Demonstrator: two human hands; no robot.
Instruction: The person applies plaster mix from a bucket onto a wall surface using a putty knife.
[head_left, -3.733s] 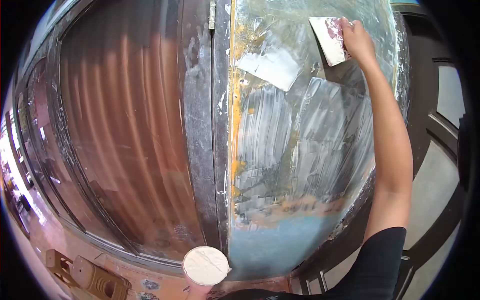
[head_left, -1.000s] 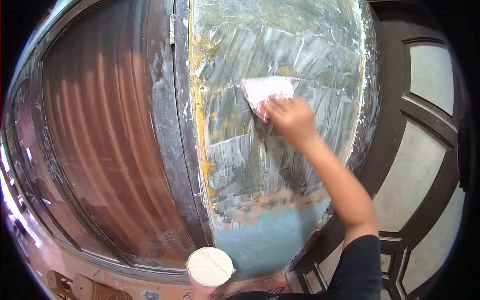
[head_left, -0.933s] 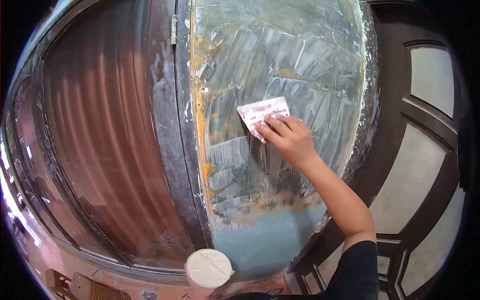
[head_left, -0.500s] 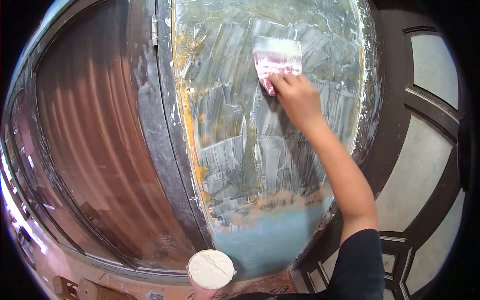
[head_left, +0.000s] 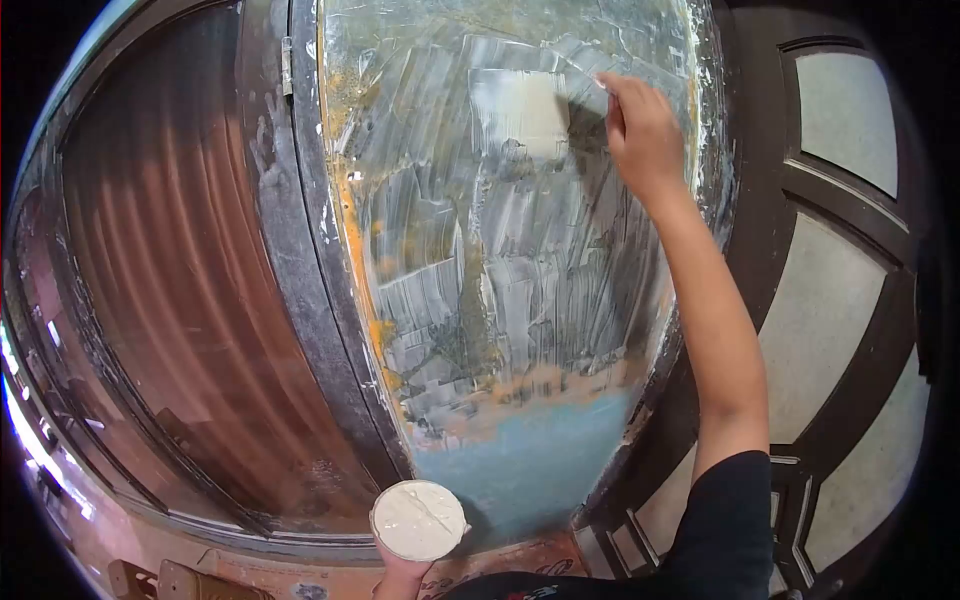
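My right hand [head_left: 648, 135] is raised near the upper right of a painted wall panel [head_left: 545, 310], fingers pinched together. A small white bit [head_left: 602, 82] shows at its fingertips; what else it may grip is hidden. The pink-and-white putty knife is not visible now. Left of that hand, a thick pale patch of putty [head_left: 520, 108] lies on the panel, among thin grey-white streaks. Low in the view, my left hand [head_left: 402, 570] is wrapped round a round tub of white putty [head_left: 418, 520], held upright with a groove across the paste.
A dark frame post [head_left: 315, 270] with a hinge borders the panel on the left, beside glass with a brown curtain [head_left: 190, 290] behind it. A dark brown door with pale panels [head_left: 825, 310] stands at the right. Brown chair backs [head_left: 190, 582] show at the lower left.
My right hand has moved right and up, off the spot where the putty knife lay against the panel. A thick putty patch shows there now. The tub is still in my left hand.
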